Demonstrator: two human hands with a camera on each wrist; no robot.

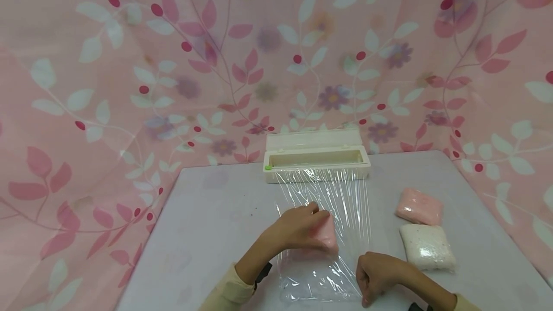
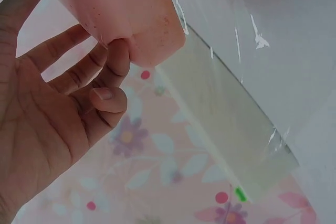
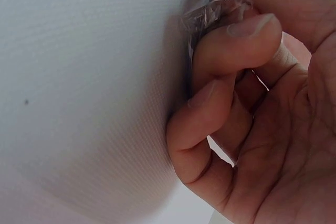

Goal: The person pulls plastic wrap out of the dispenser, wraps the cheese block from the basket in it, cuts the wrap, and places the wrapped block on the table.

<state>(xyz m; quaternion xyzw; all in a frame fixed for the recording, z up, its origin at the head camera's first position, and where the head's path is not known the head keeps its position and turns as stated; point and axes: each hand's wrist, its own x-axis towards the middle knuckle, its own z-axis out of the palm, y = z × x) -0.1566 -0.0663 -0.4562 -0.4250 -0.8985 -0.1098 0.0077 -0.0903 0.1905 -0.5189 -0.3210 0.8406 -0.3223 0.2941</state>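
Note:
My left hand [image 1: 294, 228] grips a smooth pink block [image 1: 328, 235] with rounded corners, over a sheet of clear cling film [image 1: 355, 205]. In the left wrist view the thumb and fingers hold the pink block [image 2: 126, 9] by its edges. The film runs toward me from a cream dispenser box [image 1: 317, 175], whose lid stands raised. To the right of the block, my right hand [image 1: 382, 272] has its fingers curled at the film's near right corner. Bunched film [image 3: 223, 6] sits pinched at its fingertips in the right wrist view.
On the right of the table [image 1: 207, 224] lie a film-wrapped pink block [image 1: 420, 206] and a film-wrapped white block [image 1: 428, 247], close together. Behind the table hangs a pink floral cloth [image 1: 276, 61]. A green tab [image 1: 268, 167] shows on the dispenser's left end.

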